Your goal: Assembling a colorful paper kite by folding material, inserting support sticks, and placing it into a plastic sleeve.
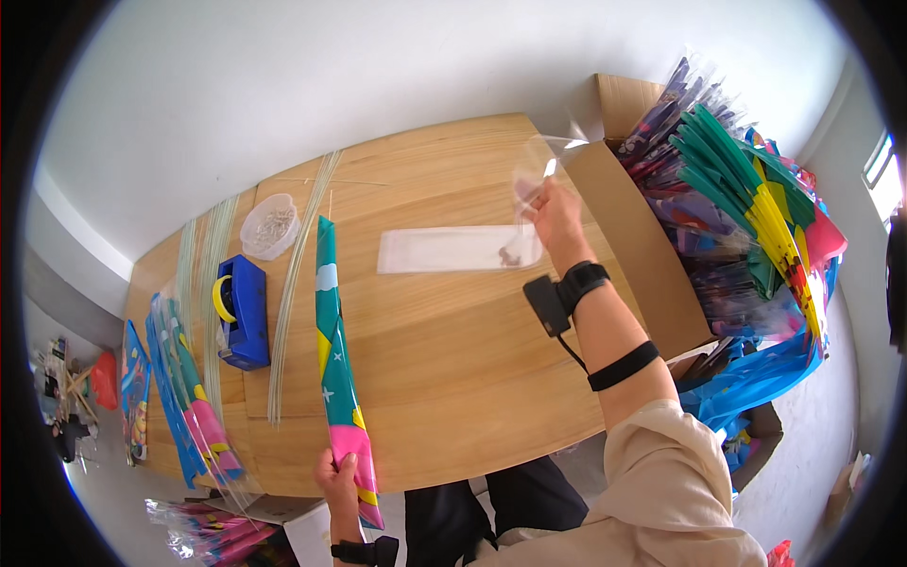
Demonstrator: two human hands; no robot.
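My left hand (340,477) grips the near end of a long, narrow folded film bundle (335,340), teal with yellow and pink. The bundle lies lengthwise over the table's near edge, and a thin rod pokes from its far tip. My right hand (557,213), fingers pinched, holds a clear plastic bag (536,161) lifted off the wood. Below that hand, a stack of flat clear bags (444,249) rests on the table.
A blue tape dispenser (246,312) and a clear tub of small parts (271,227) stand left on the table (491,378). Thin pale rods (298,283) lie near them. Bagged bundles (200,397) lie farther left. A cardboard box (642,246) full of bundles stands right.
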